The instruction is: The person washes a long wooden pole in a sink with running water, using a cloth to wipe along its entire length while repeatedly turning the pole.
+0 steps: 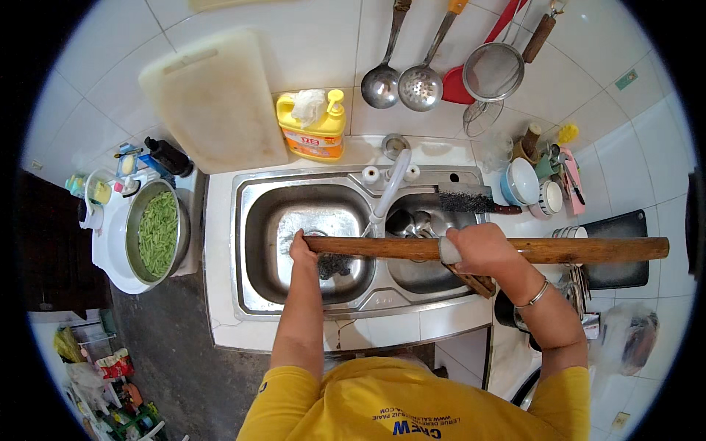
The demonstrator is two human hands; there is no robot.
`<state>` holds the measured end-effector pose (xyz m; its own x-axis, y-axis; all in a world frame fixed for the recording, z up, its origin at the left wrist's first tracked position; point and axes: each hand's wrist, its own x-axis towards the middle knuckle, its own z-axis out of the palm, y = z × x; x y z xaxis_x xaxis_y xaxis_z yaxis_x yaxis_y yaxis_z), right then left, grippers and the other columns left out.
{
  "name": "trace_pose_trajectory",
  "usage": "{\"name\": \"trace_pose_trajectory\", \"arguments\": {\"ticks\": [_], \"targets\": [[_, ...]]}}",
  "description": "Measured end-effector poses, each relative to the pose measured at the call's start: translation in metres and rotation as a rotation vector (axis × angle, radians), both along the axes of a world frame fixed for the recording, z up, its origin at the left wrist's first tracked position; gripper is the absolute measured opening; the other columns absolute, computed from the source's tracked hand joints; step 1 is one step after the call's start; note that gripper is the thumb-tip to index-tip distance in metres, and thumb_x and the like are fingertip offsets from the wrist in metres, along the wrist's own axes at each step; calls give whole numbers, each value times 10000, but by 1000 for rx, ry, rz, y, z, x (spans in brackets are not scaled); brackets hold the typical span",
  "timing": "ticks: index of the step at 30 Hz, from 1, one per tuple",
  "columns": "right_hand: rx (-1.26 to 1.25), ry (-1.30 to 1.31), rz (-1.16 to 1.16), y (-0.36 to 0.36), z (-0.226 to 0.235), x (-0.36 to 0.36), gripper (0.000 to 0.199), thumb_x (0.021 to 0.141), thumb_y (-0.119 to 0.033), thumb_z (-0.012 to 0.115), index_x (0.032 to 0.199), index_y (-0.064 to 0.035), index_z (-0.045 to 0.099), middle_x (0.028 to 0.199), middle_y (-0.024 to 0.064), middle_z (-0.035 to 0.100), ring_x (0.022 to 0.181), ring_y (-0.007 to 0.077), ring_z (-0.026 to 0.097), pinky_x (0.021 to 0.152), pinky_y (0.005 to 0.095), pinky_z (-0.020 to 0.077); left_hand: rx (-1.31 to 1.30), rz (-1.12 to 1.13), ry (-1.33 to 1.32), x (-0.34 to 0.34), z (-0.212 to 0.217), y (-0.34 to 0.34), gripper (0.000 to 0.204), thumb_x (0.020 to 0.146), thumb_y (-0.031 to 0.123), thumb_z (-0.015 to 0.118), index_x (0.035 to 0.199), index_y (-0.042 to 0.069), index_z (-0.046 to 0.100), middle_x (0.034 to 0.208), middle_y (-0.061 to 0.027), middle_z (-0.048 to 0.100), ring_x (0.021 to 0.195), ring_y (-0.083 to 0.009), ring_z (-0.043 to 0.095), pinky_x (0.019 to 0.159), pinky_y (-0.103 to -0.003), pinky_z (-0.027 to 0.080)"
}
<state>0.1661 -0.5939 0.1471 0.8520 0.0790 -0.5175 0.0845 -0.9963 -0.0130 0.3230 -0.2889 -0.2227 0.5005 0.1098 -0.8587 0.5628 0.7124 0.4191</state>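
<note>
I hold a long wooden rolling pin (573,250) level over a steel double sink (250,220). My right hand (478,248) is closed around its middle. My left hand (301,248) is at the pin's left end, over the left basin, pressing a dark steel scouring pad (334,264) against the wood from below. A white tap (390,187) reaches out over the divider between the basins. Spoons and small utensils lie in the right basin (419,220).
A scrubbing brush (467,198) lies on the sink's back right rim. A yellow detergent bottle (312,128) and a white cutting board (213,99) stand against the tiled wall. Ladles and a strainer hang above. A bowl of green beans (158,231) sits at left, bowls at right.
</note>
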Motion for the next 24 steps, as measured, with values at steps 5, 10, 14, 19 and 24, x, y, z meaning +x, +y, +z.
{"name": "trace_pose_trajectory", "arguments": {"ticks": [5, 10, 14, 19, 24], "targets": [[-86, -16, 0, -11, 15, -12, 429, 641, -256, 755, 969, -76, 544, 753, 125, 639, 733, 332, 634, 625, 444, 490, -40, 115, 17, -19, 22, -43, 487, 962, 380, 411, 1261, -5, 413, 1147, -163, 528, 950, -320, 583, 821, -480, 517], [-186, -52, 35, -25, 10, -14, 413, 629, -237, 751, 946, -78, 538, 747, 124, 636, 736, 325, 633, 632, 440, 486, -122, -40, 86, -47, 41, -125, 694, 812, 223, 681, 1361, 98, 276, 1206, -122, 501, 1019, -292, 542, 759, -498, 504], [-183, -79, 24, -25, -8, -14, 413, 626, -231, 743, 953, -78, 541, 770, 127, 631, 751, 325, 629, 639, 436, 488, -158, 131, -23, -71, 89, -185, 282, 833, 133, 612, 1071, 49, 485, 879, -114, 557, 717, -261, 590, 602, -429, 530], [-133, -108, 12, -38, 15, -32, 418, 642, -247, 750, 971, -80, 555, 758, 118, 626, 749, 314, 630, 645, 431, 491, -77, 47, -14, -16, 84, -115, 480, 760, 130, 695, 1153, 1, 451, 952, -143, 557, 784, -268, 571, 691, -411, 518], [-184, -131, 6, -56, 41, -47, 445, 621, -258, 765, 970, -82, 554, 747, 116, 615, 732, 310, 621, 644, 425, 490, 266, -40, -188, -10, 76, -112, 430, 769, 143, 701, 1117, 45, 468, 956, -117, 565, 798, -251, 570, 677, -400, 508]]}}
